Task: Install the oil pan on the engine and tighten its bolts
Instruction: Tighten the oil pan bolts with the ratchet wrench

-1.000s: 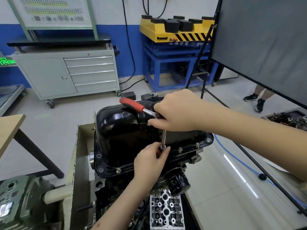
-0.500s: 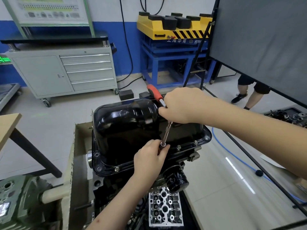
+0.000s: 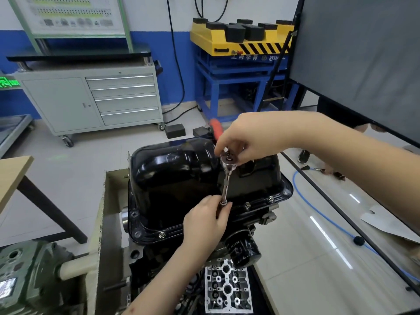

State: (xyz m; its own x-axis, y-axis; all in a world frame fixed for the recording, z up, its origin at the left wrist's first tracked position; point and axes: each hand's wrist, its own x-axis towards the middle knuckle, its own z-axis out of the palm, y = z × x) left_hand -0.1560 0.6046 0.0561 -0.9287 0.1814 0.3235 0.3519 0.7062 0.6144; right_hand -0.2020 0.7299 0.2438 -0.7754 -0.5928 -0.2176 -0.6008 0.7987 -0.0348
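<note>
Oil pan point(image 3: 181, 176): black, glossy, seated on the engine point(image 3: 163, 258), directly beyond my left hand point(image 3: 205, 223) and beneath my right hand point(image 3: 252, 137).

Ratchet point(image 3: 228, 159): chrome head under my right fingertips, red handle point(image 3: 214, 128) pointing away past that hand. My right hand grips the head, fingers curled over it.

Extension bar point(image 3: 225, 185): runs from the ratchet head down to my left hand, nearly upright with a slight lean.

Left hand: fingers curled, pinching the bar's lower end at the pan flange. The socket and the bolt under it are hidden by my fingers, so I cannot tell how they sit.

Flange bolts: 2 visible just right of my left hand point(image 3: 247, 204), point(image 3: 270, 198); 1 just left of my left wrist point(image 3: 161, 234).

Oil filter point(image 3: 243, 251): black, just right of my left wrist, below the flange.

Cylinder head point(image 3: 228, 289): silver, right of my left forearm.

Grey drawer cabinet point(image 3: 91, 98): well beyond both hands, against the blue wall.
</note>
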